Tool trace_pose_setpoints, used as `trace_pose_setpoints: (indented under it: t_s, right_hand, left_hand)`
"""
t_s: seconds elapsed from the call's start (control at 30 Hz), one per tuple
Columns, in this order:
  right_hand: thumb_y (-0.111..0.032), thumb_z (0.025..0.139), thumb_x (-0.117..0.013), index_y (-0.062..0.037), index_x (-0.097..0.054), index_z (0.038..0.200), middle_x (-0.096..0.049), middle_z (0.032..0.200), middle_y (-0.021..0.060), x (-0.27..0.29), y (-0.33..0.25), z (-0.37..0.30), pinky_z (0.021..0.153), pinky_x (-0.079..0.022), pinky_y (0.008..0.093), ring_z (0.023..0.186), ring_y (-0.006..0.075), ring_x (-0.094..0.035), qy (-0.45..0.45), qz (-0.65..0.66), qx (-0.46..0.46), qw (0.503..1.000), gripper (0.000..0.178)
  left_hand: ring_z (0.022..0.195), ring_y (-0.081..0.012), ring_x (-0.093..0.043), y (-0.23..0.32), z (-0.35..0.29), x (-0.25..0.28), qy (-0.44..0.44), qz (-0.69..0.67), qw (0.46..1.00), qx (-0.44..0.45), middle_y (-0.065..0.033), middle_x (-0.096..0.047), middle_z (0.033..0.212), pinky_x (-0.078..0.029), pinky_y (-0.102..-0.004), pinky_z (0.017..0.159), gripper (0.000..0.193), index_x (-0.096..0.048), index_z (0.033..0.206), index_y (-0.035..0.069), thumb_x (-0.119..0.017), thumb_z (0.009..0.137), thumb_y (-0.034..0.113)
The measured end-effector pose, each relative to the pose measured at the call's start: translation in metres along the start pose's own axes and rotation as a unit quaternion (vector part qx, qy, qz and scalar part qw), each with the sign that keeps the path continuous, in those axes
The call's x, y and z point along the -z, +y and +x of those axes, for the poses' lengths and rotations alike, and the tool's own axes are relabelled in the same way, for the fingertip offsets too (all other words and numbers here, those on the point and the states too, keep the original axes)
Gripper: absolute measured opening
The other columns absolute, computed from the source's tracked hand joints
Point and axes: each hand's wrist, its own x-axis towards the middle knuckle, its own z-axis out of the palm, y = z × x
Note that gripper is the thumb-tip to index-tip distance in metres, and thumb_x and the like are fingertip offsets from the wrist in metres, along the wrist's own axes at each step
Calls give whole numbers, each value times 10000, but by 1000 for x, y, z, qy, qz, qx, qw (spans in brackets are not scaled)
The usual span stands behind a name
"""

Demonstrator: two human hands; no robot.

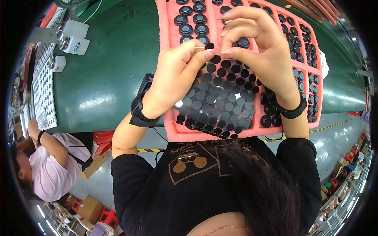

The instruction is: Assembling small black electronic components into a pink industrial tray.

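A clear sheet of round black stickers (220, 92) hangs over the pink foam tray (170, 129), catching glare in places. My left hand (177, 69) is closed, thumb against forefinger, on the sheet's far edge. One black sticker (209, 46) shows at those fingertips, with a thin white strip beside it. Close by on the right, my right hand (264, 47) is curled, its thumb tip at the sheet's far edge; whatever lies between its fingertips is too small to make out. Round black parts (199, 18) stand in rows in the tray's compartments, some hidden behind my hands and the sheet.
The tray rests on a green tabletop (106, 86). Small white boxes (76, 41) stand at the left, beside a white tray of small parts (44, 88). A co-worker in a pale top (55, 169) sits at lower left. Pink sheets (321, 10) lie at far right.
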Motion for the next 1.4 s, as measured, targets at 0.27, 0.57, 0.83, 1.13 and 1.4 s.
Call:
trace_pose_setpoints:
  t_s: [0.27, 0.57, 0.83, 1.13, 1.4]
  right_hand:
    - [104, 694, -626, -15, -321, 1321, -515, 1144, 125, -13, -18, 14, 797, -459, 260, 883, 123, -576, 132, 206, -65, 968, 708]
    - [130, 697, -606, -63, -269, 1367, -528, 1087, 119, -1, -25, 13, 711, -478, 224, 763, 112, -567, -54, 18, -161, 985, 775]
    - [124, 717, -610, -82, -171, 1388, -525, 1038, 125, 6, -22, 27, 715, -489, 230, 778, 112, -576, 79, 290, -170, 938, 828]
    - [116, 739, -590, -97, -209, 1376, -483, 1108, 133, 7, 58, 62, 731, -494, 240, 791, 120, -577, -97, 220, -238, 941, 772]
    - [164, 715, -572, -154, -235, 1372, -451, 1141, 120, -14, 111, 60, 728, -509, 266, 790, 139, -578, -59, 259, -273, 925, 804]
  left_hand:
    - [533, -53, -540, -2, 0, -3, -53, -31, 998, 7, -37, -586, 603, -407, -207, 467, 156, -559, 752, -6, -604, 833, 118]
    - [550, -44, -526, -5, -1, -1, -67, -75, 995, 26, -14, -582, 605, -405, -196, 493, 147, -587, 779, -7, -631, 811, 130]
    - [534, -56, -527, -6, 3, 5, -103, -102, 989, 35, -21, -584, 600, -403, -213, 491, 113, -614, 777, -4, -632, 786, 107]
    - [559, -220, -598, -7, -1, -1, -208, 4, 977, 46, -138, -593, 614, -447, -298, 520, 177, -596, 738, -32, -649, 751, 137]
    - [579, -255, -606, -8, -2, -1, -201, -6, 979, 31, -144, -593, 614, -454, -325, 533, 207, -583, 719, -31, -667, 741, 157]
